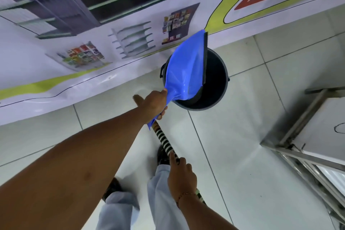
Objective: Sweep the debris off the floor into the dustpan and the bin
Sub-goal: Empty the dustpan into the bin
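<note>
1. The blue dustpan (pixel 186 65) is being tipped over the bin (pixel 214 84), at one o'clock, gripped by the closed left hand (pixel 155 102)
2. The broom handle (pixel 164 140) is being clasped by the right hand (pixel 182 175)
3. Emptying is judged under way; shaking out is being called for next

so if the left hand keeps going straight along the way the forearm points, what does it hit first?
Probably the bin. The left hand points up-right, holding the blue dustpan tipped over the bin's mouth. Depth is unclear from above, so it may cross over the rim and reach the printed wall panel.
</note>
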`<state>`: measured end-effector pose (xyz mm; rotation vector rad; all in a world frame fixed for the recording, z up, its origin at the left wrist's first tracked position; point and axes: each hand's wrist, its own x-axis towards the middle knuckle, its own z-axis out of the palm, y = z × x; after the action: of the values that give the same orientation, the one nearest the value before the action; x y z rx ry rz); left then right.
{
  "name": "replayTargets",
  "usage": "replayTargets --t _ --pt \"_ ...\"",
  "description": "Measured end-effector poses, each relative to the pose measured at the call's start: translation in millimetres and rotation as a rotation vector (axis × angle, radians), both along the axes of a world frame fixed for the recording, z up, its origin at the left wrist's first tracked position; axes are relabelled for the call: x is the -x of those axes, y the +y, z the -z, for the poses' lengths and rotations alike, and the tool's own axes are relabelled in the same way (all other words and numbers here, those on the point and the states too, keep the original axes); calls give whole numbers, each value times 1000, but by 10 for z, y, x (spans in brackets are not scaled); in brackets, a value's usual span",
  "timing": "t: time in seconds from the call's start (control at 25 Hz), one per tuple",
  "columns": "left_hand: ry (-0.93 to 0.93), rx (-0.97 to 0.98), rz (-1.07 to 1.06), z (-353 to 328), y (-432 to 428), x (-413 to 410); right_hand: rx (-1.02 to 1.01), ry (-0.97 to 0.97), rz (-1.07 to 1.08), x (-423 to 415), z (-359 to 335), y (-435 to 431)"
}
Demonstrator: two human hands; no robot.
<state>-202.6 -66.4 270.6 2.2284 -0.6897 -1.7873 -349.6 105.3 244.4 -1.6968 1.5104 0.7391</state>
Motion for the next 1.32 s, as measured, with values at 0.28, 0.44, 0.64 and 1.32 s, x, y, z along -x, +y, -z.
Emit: replayTargets --t 0.28,0.44,0.64,1.32 --pt "-488 369 226 17 1303 -1010 0 9 36 -555 -23 161" --pt "-521 208 -72 37 2253 -1635 -9 3 -135 -1047 -79 106" --pt "-501 152 -429 -25 3137 -2262 -18 -8 -452 -2045 -35 -345" --pt "-595 -88 -920 1979 3209 -2340 277 -196 -871 -4139 2171 -1983"
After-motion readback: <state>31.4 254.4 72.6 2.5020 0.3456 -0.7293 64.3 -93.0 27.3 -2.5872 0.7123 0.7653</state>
